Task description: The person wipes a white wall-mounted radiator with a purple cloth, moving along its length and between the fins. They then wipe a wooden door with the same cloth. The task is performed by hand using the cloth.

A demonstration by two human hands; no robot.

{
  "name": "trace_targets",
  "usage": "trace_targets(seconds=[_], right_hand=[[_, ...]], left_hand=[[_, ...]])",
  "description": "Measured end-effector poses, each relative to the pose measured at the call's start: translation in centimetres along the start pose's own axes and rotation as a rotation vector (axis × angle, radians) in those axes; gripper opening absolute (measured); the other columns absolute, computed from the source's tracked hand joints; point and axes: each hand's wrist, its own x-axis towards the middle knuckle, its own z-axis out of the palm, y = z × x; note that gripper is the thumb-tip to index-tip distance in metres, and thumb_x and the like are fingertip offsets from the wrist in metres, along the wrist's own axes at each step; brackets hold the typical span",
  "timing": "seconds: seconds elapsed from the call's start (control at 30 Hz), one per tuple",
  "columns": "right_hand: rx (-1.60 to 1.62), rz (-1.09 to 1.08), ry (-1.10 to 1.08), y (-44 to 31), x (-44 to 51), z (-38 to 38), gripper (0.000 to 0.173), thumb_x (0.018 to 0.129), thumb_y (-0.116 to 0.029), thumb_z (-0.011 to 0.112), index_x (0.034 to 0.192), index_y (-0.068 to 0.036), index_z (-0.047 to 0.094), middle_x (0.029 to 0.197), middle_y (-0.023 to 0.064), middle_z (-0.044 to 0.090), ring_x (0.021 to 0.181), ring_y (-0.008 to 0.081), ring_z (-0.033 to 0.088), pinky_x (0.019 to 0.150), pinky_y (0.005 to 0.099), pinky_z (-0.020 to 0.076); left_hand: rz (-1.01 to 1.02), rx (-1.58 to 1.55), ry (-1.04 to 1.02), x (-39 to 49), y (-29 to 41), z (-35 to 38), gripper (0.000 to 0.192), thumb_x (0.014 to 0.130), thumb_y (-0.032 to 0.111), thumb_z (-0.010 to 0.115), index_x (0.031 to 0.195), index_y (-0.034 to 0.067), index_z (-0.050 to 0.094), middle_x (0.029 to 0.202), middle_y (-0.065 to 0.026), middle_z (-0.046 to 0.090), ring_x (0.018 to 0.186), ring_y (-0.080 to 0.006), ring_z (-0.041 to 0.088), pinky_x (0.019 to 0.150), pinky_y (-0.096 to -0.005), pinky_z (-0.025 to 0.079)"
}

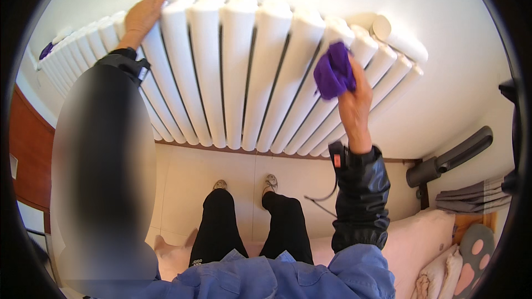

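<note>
A white column radiator [239, 70] spans the wall in front of me. My left hand [143, 16] rests on its top edge, left of the middle, and no held thing shows there; most of its fingers are hidden. In my right hand [357, 104] is a bunched purple cloth [334, 70], held in front of the columns towards the right side. The thumb and fingers are partly covered by the cloth. Another purple cloth item [45, 51] lies at the radiator's far left end.
A white pipe [405, 45] with a round end runs behind the radiator's right end. To the right stand a dark grey appliance [449, 158] and a grey curtain [469, 197]. Pink bedding [415, 236] and a paw-print cushion [476, 257] lie close behind my legs. A brown wooden door [31, 145] is at left.
</note>
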Motion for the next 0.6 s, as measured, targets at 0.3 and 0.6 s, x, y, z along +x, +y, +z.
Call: trace_targets(seconds=[0.3, 0.6], right_hand=[[-0.66, -0.201, -0.08, -7.3, 13.0, 18.4, 0.028, 0.08, -0.01, 0.07, 0.107, -0.016, 0.071, 0.094, 0.0106, 0.074, 0.091, 0.0368, 0.069, 0.076, 0.0496, 0.0527], [-0.412, -0.31, -0.402, -9.0, 15.4, 23.9, 0.054, 0.082, -0.021, 0.074, 0.134, -0.011, 0.061, 0.122, 0.0193, 0.068, 0.116, 0.0382, 0.063, 0.1, 0.0458, 0.0505]], left_hand=[[-0.184, -0.176, -0.025, -1.7, 3.9, -3.4, 0.07, 0.107, 0.06, 0.026, 0.12, 0.011, 0.075, 0.118, -0.0132, 0.075, 0.11, -0.0338, 0.069, 0.096, -0.0468, 0.052], [-0.116, -0.242, -0.064, -2.0, 4.0, -4.4, 0.066, 0.106, 0.058, 0.032, 0.116, 0.01, 0.076, 0.111, -0.0157, 0.075, 0.108, -0.038, 0.068, 0.094, -0.0485, 0.052]])
